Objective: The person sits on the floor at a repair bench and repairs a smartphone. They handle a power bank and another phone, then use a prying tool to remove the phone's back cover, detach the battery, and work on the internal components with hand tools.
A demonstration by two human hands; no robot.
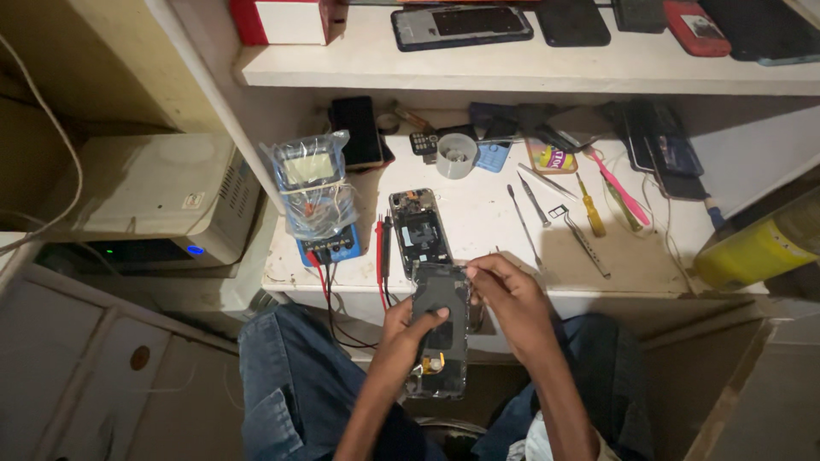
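The left hand (pixel 408 323) is curled around an opened phone (pixel 440 341), thumb pressed across its back, held above the lap just off the worktop's (pixel 478 222) front edge. The right hand (pixel 511 299) pinches the phone's top corner, wrist bent inward.

Bare desktop (pixel 487 213) between phone (pixel 419 230), tools (pixel 555 213)

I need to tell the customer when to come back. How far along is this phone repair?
Done: the phone is open, its inner parts showing, and a separated phone part lies on the bench. In hand: the left hand holds the phone while the right hand works at its top edge. Left: it is not yet closed, and the tools are out.
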